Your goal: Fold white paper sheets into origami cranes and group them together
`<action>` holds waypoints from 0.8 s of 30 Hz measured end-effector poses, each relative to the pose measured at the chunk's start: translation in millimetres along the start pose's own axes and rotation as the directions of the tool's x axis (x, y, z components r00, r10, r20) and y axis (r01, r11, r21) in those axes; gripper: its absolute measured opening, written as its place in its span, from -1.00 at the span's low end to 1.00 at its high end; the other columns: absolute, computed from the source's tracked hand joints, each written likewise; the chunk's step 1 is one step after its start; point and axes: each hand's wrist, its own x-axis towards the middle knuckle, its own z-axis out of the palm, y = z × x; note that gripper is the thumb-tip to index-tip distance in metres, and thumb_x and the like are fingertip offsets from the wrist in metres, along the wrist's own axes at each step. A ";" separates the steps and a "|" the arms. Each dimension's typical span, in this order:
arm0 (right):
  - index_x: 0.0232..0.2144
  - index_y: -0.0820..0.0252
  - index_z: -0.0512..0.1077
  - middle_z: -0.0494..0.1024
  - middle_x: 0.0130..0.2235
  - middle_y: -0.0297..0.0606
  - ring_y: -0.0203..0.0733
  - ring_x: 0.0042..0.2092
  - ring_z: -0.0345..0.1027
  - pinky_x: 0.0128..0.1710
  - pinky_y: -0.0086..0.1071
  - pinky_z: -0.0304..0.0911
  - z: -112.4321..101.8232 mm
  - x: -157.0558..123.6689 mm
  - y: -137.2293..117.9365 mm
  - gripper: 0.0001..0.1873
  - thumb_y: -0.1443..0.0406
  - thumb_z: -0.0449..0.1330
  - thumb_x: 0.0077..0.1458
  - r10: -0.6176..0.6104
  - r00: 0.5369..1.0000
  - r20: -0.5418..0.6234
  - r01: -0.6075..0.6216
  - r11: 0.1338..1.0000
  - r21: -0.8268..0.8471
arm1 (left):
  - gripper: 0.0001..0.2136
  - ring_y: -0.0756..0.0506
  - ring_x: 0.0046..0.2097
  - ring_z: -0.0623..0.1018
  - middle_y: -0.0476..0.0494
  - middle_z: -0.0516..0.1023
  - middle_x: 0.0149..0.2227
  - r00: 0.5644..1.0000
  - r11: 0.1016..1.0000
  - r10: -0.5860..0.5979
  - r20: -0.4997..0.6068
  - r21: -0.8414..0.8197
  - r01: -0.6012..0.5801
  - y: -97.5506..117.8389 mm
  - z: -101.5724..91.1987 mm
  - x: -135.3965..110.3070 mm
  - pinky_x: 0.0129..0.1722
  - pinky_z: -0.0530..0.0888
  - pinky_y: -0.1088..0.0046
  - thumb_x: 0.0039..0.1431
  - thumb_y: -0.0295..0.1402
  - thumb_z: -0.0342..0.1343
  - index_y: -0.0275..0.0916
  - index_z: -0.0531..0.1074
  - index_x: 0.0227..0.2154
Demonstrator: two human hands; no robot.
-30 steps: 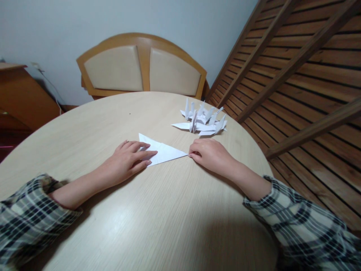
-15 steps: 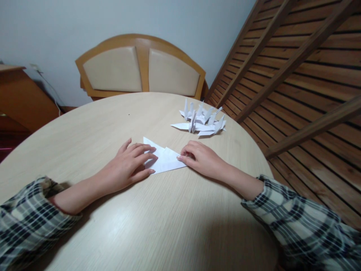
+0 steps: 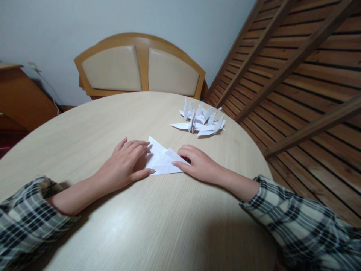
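Note:
A white sheet of paper (image 3: 162, 160), folded into a pointed shape with overlapping triangular flaps, lies on the table between my hands. My left hand (image 3: 121, 160) grips its left side, with the thumb at the lower left corner and the curled fingers against the left edge. At the right corner, my right hand (image 3: 197, 163) is closed on the folded paper, its thumb pressed on top; the other fingers are partly hidden behind and under the paper.
Several folded white paper cranes (image 3: 201, 120) stand bunched toward the far right of the round wooden table (image 3: 141, 222). A padded headboard (image 3: 146, 71) rises behind the table. Slatted wood panelling (image 3: 299, 75) slopes along the right, and a brown wooden cabinet (image 3: 25, 94) is at the left.
My left fingers have drawn back from lying over the paper to its left edge. My right thumb has slid a little left onto the flap, and the paper has turned slightly.

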 end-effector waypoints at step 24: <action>-0.36 0.16 0.35 0.43 -0.30 -0.30 -0.23 -0.23 0.31 -0.22 -0.35 0.21 4.9 -4.3 2.8 -0.88 0.33 0.25 0.19 -0.223 0.952 -0.209 0.257 0.954 0.151 | -0.39 -0.37 0.26 0.40 -0.38 0.42 0.22 0.993 0.932 -0.116 -0.005 -0.346 0.107 2.2 0.6 4.2 0.23 0.36 -0.10 0.22 -0.04 0.17 -0.22 0.24 0.24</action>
